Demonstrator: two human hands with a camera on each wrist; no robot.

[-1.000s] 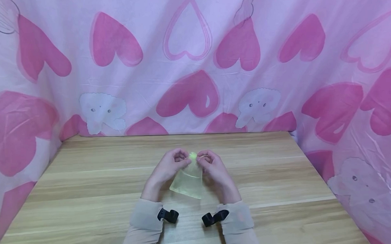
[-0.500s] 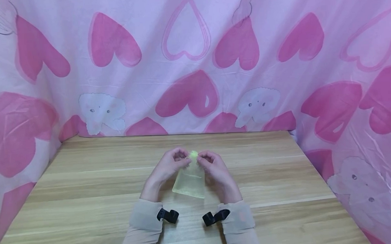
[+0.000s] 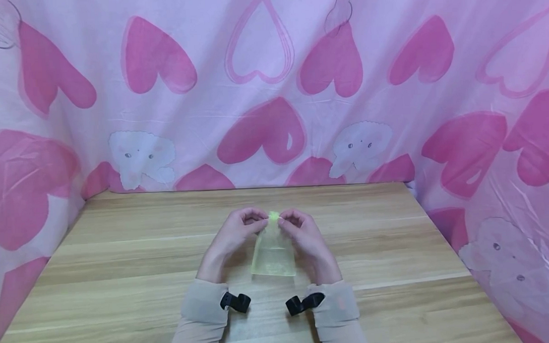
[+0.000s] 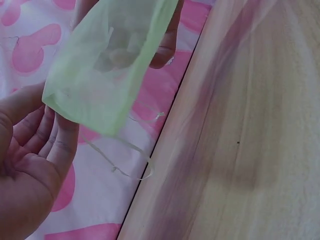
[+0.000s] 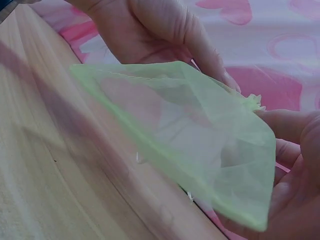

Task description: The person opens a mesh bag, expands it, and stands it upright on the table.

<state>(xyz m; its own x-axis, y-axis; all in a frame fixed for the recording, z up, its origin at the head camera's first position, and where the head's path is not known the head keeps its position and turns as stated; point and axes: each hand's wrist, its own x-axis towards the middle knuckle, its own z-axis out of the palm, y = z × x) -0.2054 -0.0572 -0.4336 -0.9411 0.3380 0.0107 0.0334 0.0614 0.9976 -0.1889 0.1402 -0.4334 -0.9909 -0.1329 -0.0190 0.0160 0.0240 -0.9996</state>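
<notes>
A sheer yellow-green drawstring bag (image 3: pixel 273 255) hangs over the table in the head view, its top gathered into a small ruffle. My left hand (image 3: pixel 235 234) pinches it at the left side of the gathered neck with thumb and fingers. On the opposite side my right hand (image 3: pixel 306 235) pinches the neck in the same way. Thin pale cords (image 4: pixel 150 165) dangle below the bag in the left wrist view. Through the see-through fabric (image 5: pixel 170 120) in the right wrist view, I make out no contents. The exact grip on the cords is too small to tell.
A wood-grain table (image 3: pixel 124 277) spreads beneath both hands. Pink curtains with hearts (image 3: pixel 264 131) close off the back and both sides. A black wrist device (image 3: pixel 236 303) sits on the left sleeve and another black device (image 3: pixel 302 305) on the right.
The bag's lower edge has swung to the right and now hangs nearly straight. Its neck has shifted slightly right. Both hands keep their hold, almost in place.
</notes>
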